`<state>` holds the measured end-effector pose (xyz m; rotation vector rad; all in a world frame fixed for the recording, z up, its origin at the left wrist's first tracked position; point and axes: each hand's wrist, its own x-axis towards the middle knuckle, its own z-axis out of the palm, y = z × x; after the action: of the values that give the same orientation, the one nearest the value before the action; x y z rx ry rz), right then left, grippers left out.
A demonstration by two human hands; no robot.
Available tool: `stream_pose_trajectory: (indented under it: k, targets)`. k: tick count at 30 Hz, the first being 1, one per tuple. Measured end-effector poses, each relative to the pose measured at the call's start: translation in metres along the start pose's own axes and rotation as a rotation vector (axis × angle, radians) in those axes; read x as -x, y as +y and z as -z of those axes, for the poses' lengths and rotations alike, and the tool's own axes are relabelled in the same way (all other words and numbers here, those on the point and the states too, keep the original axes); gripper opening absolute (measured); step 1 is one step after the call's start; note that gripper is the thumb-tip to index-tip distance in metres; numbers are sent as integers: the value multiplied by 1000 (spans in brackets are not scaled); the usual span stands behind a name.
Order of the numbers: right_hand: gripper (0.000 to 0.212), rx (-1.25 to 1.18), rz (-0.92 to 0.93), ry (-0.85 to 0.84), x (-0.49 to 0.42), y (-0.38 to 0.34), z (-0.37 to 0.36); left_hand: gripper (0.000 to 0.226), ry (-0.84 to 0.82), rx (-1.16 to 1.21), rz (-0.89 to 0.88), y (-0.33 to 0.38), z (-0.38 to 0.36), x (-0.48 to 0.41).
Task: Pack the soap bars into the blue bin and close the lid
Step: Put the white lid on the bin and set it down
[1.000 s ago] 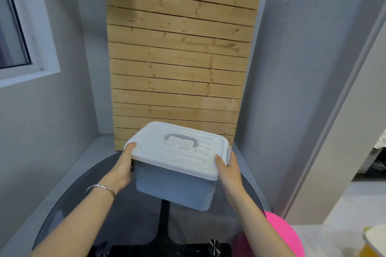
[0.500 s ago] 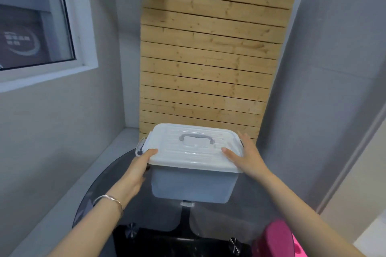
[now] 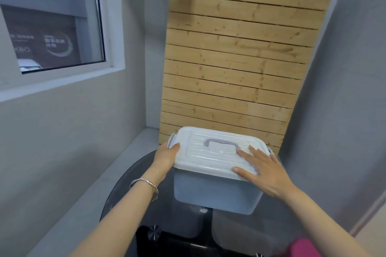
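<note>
The blue bin (image 3: 215, 194) stands on a round dark glass table (image 3: 133, 200) with its white ribbed lid (image 3: 211, 158) on top; a grey handle (image 3: 221, 144) lies flat in the lid's middle. My left hand (image 3: 166, 157) holds the lid's left end, thumb on top near the side latch. My right hand (image 3: 263, 170) lies flat on the right part of the lid, fingers spread and straight. No soap bars are visible; the bin's inside is hidden.
A wooden slatted panel (image 3: 236, 64) leans against the wall right behind the bin. A grey wall with a window (image 3: 52, 33) runs along the left, another wall on the right. A pink object (image 3: 300, 248) shows at the bottom right.
My right hand has moved from the lid's right edge onto its top and flattened out. The view has shifted left and closer. The left hand stays at the left end.
</note>
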<state>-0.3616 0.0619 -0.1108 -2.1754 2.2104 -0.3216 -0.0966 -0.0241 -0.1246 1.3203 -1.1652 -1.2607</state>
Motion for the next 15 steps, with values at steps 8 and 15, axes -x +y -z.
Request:
stream_pose_trajectory:
  k: [8, 15]
  targets:
    - [94, 9, -2, 6, 2, -4, 3, 33, -6, -346, -108, 3, 5, -2]
    - [94, -70, 25, 86, 10, -7, 6, 47, -14, -791, -129, 14, 11, -2]
